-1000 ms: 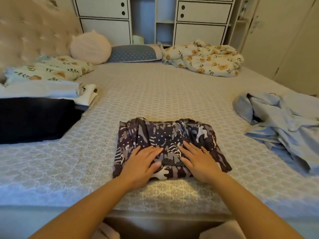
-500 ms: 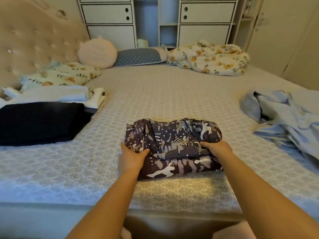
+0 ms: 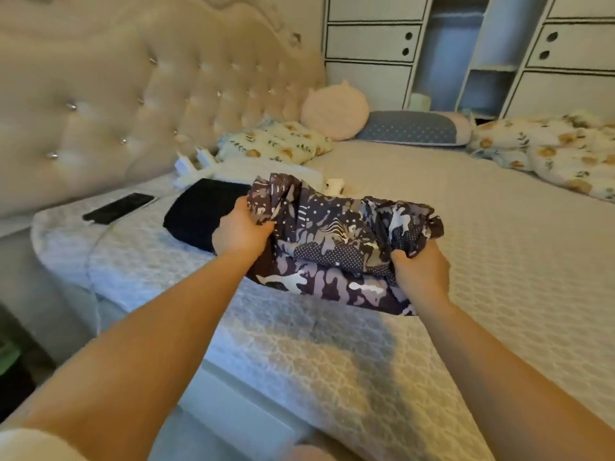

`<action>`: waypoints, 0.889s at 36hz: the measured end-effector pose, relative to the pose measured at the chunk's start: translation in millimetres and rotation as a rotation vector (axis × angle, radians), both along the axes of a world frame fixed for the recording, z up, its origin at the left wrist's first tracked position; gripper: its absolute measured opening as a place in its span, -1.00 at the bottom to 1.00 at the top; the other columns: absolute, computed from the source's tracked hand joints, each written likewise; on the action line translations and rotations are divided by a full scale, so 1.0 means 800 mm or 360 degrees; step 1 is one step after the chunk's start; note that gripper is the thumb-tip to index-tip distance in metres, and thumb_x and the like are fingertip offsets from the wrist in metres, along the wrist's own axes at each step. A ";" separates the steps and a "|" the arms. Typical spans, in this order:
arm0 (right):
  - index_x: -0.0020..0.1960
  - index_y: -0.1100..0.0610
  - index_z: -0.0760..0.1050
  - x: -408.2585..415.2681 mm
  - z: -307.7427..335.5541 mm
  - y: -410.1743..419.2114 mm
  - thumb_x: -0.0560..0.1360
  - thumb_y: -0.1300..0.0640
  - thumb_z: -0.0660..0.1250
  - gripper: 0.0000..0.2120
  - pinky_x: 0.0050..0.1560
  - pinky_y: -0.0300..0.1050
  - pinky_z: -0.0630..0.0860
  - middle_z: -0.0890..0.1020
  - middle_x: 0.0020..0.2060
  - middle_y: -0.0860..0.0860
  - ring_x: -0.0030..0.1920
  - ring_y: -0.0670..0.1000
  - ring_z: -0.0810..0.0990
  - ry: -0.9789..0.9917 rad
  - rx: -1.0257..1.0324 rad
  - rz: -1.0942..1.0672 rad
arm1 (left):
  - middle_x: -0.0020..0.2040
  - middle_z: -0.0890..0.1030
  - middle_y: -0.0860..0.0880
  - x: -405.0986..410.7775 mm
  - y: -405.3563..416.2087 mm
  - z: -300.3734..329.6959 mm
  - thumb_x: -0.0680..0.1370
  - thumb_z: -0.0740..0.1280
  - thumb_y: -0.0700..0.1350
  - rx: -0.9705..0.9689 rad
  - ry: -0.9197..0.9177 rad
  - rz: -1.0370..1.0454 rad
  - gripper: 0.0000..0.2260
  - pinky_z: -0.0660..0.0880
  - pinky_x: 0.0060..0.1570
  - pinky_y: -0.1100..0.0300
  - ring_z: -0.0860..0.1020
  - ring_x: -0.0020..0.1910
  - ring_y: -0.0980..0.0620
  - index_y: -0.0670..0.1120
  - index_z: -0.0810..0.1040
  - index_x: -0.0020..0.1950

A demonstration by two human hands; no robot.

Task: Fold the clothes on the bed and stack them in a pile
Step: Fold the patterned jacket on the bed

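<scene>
**Head view: both hands hold the folded bundle above the bed**

Left hand is clamped on the left end of the patterned bundle, thumb on top and fingers under the cloth. Right hand is closed on the right near corner, fingers curled into the fabric. Between them the bundle hangs clear of the bed, its dark purple print folded in layers, the near edge sagging a little; a shadow lies on the cover below it.

Just left of the left hand, and partly hidden behind it, a black folded garment lies flat on the bed. Beyond that sits a white folded piece, touching the black one's far edge. A phone rests on the bed's left corner, apart from the pile.

Farther off, a floral pillow lies near the tufted headboard, with a round cushion and a blue dotted pillow to its right. A floral blanket is bunched at the far right. White drawers stand behind the bed.
</scene>
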State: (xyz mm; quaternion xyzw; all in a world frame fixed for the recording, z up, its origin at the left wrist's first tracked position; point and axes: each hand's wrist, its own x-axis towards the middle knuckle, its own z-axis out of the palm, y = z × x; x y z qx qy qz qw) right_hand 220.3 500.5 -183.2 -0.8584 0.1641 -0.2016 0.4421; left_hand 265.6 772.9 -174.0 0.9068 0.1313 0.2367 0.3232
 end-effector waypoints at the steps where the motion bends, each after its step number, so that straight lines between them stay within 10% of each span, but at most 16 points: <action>1: 0.12 0.14 0.41 0.015 0.002 0.024 0.48 0.12 0.31 -0.75 -0.21 -0.10 0.37 0.48 -0.16 0.02 -0.23 0.07 0.44 -0.0020 0.0008 0.0039 | 0.10 0.60 -0.15 0.011 0.025 0.007 0.46 0.40 0.10 0.0038 0.0023 0.0024 -0.49 0.46 -0.04 0.02 0.56 0.08 -0.23 0.00 0.36 0.34; 12: 0.23 0.17 0.38 0.171 0.004 0.213 0.54 0.12 0.26 -0.71 -0.20 -0.11 0.36 0.54 -0.02 0.06 -0.23 0.01 0.45 0.0062 0.0357 0.0372 | 0.12 0.58 -0.18 0.145 0.215 0.036 0.49 0.39 0.06 0.0335 -0.0067 0.0330 -0.53 0.46 0.09 -0.08 0.54 0.11 -0.24 -0.02 0.35 0.34; 18: 0.46 0.24 0.15 0.205 -0.012 0.221 0.49 -0.07 0.37 -0.29 0.05 -0.01 0.44 0.40 0.33 0.16 0.28 0.21 0.43 0.0127 0.0527 0.0222 | 0.41 0.32 -0.23 0.201 0.249 0.001 0.50 0.37 0.11 0.0175 0.0395 0.0260 -0.26 0.34 0.30 -0.17 0.35 0.34 -0.29 0.01 0.03 0.54; 21: 0.54 0.09 -0.04 0.213 0.002 0.204 0.43 -0.18 0.39 -0.11 0.35 0.18 0.27 0.09 0.50 0.13 0.47 0.23 0.13 0.0031 -0.0151 0.0052 | 0.50 0.13 -0.21 0.213 0.245 0.004 0.49 0.39 0.03 0.0094 0.0345 0.0305 -0.25 0.26 0.34 -0.22 0.18 0.43 -0.30 0.02 0.02 0.55; 25: 0.52 -0.10 0.07 0.243 0.028 0.199 0.54 -0.29 0.09 -0.38 0.40 0.22 0.14 0.12 0.52 0.03 0.49 0.18 0.06 -0.0038 -0.0764 0.0298 | 0.51 0.22 -0.07 0.236 0.211 0.032 0.59 0.15 0.05 0.0553 0.0029 -0.0071 -0.52 0.14 0.39 -0.26 0.15 0.47 -0.15 0.12 0.18 0.52; 32: 0.49 -0.30 -0.01 0.293 0.022 0.241 0.39 -0.54 -0.12 -0.27 0.41 0.37 -0.11 0.01 0.55 -0.10 0.53 0.15 -0.10 0.0461 -0.0989 0.0779 | 0.57 -0.18 0.11 0.269 0.184 0.009 0.49 -0.15 0.43 0.0890 0.0894 -0.0465 -0.44 -0.33 0.27 -0.45 -0.22 0.52 -0.23 0.38 -0.15 0.48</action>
